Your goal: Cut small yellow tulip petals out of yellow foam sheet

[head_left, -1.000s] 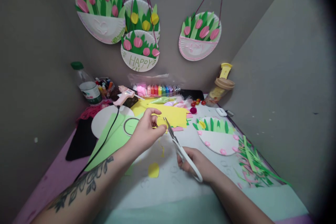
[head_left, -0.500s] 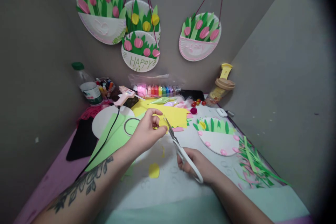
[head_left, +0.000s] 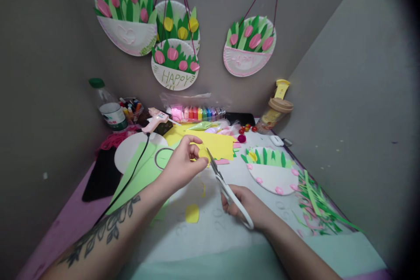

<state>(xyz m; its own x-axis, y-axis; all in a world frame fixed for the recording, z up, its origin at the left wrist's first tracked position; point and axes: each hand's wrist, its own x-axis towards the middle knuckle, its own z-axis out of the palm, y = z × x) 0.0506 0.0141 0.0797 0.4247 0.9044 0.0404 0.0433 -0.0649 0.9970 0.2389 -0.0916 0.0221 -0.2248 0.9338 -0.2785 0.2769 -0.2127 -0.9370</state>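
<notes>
My left hand (head_left: 187, 157) pinches a small piece of yellow paper (head_left: 204, 153) between thumb and fingers; it blends with the yellow sheet behind it. My right hand (head_left: 241, 203) is closed round the white handles of a pair of scissors (head_left: 226, 188). The blades point up and left, their tips close beside the yellow piece; whether they touch it I cannot tell. Below my hands, a cut yellow paper piece (head_left: 192, 213) lies on the table, with a thin yellow scrap (head_left: 203, 190) above it. To the right lies a paper-plate basket (head_left: 274, 177) with green paper leaves and one yellow flower.
Yellow sheets (head_left: 219, 142) and light green paper (head_left: 134, 175) cover the middle and left. A pink glue gun (head_left: 155, 121) trails its black cord past my left arm. Green and pink strips (head_left: 316, 205) pile at right. A bottle (head_left: 110, 109) and a lidded cup (head_left: 274, 113) stand behind.
Both hands stay almost in place. The scissor blades look slightly more closed beside the yellow piece, and the view has shifted a little.
</notes>
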